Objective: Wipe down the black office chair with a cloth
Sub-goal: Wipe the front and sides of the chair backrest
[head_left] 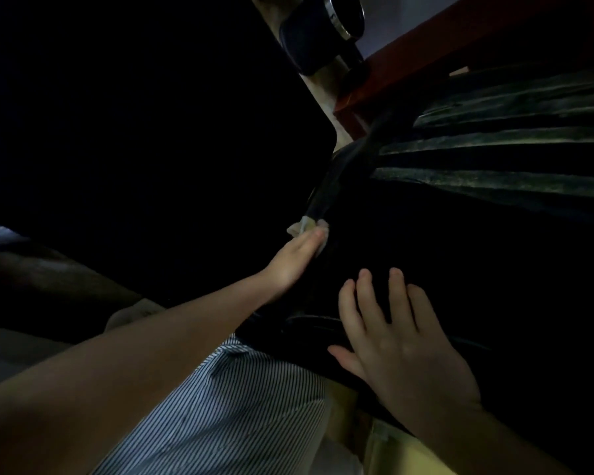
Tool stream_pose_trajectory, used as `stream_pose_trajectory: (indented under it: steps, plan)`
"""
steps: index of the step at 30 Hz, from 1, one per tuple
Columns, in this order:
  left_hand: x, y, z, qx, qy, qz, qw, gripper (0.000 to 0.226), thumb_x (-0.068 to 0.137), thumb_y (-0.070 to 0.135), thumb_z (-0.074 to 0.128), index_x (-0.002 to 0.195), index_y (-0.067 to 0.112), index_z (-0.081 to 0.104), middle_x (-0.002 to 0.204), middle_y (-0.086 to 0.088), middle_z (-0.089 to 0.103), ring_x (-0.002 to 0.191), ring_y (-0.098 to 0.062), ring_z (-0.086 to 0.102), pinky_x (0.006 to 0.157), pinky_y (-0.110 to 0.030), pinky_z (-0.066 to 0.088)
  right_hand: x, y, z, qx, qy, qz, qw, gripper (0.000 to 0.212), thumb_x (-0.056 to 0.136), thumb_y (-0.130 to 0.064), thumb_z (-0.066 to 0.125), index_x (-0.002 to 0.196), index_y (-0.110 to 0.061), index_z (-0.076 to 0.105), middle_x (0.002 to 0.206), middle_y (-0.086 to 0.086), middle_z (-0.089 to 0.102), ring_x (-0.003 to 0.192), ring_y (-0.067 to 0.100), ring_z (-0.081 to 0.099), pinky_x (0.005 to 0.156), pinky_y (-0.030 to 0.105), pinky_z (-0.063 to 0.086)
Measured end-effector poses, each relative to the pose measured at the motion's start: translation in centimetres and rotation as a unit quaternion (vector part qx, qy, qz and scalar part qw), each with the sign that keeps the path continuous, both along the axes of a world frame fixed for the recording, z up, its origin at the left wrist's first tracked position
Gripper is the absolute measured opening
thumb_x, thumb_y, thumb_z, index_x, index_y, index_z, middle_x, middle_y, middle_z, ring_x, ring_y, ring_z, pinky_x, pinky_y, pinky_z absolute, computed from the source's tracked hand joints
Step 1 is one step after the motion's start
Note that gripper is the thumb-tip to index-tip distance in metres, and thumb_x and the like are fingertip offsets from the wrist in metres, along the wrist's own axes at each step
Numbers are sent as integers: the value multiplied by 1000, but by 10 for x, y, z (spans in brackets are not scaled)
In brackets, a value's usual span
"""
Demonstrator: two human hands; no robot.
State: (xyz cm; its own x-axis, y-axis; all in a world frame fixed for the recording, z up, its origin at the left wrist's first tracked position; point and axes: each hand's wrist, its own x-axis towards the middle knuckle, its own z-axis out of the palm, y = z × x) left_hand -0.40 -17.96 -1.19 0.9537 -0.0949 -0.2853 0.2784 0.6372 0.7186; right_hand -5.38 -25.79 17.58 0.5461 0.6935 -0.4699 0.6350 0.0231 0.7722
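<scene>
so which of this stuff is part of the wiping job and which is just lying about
job: pale crumpled cloth, in the left hand; black office chair, under the flat right hand
lying about: red-brown wooden furniture; blue-and-white striped fabric

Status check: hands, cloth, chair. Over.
Left hand holds cloth against black chair. Right hand flat on chair, fingers spread. No obstruction seen; scene very dark.
</scene>
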Motion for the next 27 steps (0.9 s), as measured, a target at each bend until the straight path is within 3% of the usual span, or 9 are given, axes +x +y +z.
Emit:
stream_pose_trajectory:
  steps: [3, 7, 9, 13, 15, 18, 23, 25, 27]
  plan:
    - [-32, -1, -5, -22, -2, -2, 1000, 27, 100, 37, 33, 109, 20, 52, 119, -11, 54, 116, -19, 49, 109, -33, 32, -1, 1, 0, -5, -8, 16, 1000, 86, 72, -69, 55, 122, 1, 47, 118, 20, 63, 103, 40, 62, 90, 47, 33]
    - [-75, -3, -11, -22, 7, -12, 1000, 45, 85, 66, 36, 123, 47, 51, 132, 11, 51, 125, -5, 44, 112, -34, 30, 0, 1, -1, 3, -7, 26, 1000, 88, 71, -71, 56, 123, 0, 46, 119, 19, 63, 103, 40, 62, 90, 47, 33]
    - [-89, -8, -11, -32, -2, -8, 999, 60, 83, 71, 34, 133, 41, 46, 139, 9, 47, 130, -5, 40, 113, -35, 28, 1, 2, -1, 4, -10, 33, 999, 90, 69, -72, 58, 122, 0, 47, 118, 19, 63, 102, 40, 62, 90, 47, 33]
    - [-80, -7, -6, 2, -58, 51, 997, 48, 94, 46, 29, 117, 13, 53, 119, -14, 54, 116, -13, 48, 101, -22, 37, 2, 4, -1, -1, -7, 37, 999, 90, 68, -70, 59, 121, 2, 47, 117, 20, 63, 101, 41, 63, 89, 47, 33]
    - [-60, -2, -3, 3, -59, 61, 996, 43, 96, 41, 27, 111, 10, 54, 112, -16, 54, 106, -16, 51, 99, -21, 36, 1, 5, -1, -8, -4, 28, 1000, 89, 69, -69, 57, 122, 2, 46, 118, 21, 63, 102, 42, 62, 89, 47, 33]
    - [-8, 8, -11, 35, -34, 100, 994, 40, 101, 33, 25, 97, 2, 50, 88, -7, 44, 83, -4, 45, 80, -12, 36, -2, 7, -1, -14, 1, 5, 1000, 87, 71, -67, 56, 123, 3, 44, 119, 22, 62, 103, 43, 61, 91, 48, 32]
    - [81, 9, -30, 138, 0, 76, 987, 39, 97, 42, 25, 71, 16, 40, 73, 3, 41, 74, -12, 46, 77, -27, 33, -3, 7, -5, -22, 6, -16, 1000, 84, 72, -64, 56, 121, 3, 47, 117, 23, 62, 101, 43, 62, 91, 48, 33]
    - [97, 0, -30, 151, -13, 40, 988, 39, 97, 39, 24, 72, 17, 43, 76, 0, 45, 76, -10, 45, 80, -27, 31, -3, 7, -6, -21, 2, -19, 1000, 76, 76, -59, 50, 120, 3, 48, 117, 23, 63, 101, 42, 62, 91, 48, 33]
    - [100, -9, -31, 136, 13, 31, 990, 42, 100, 41, 25, 87, 14, 55, 93, -10, 55, 95, -18, 52, 93, -33, 35, -2, 8, -6, -26, 1, -25, 999, 67, 82, -50, 38, 121, 4, 47, 118, 23, 62, 101, 43, 62, 92, 48, 33]
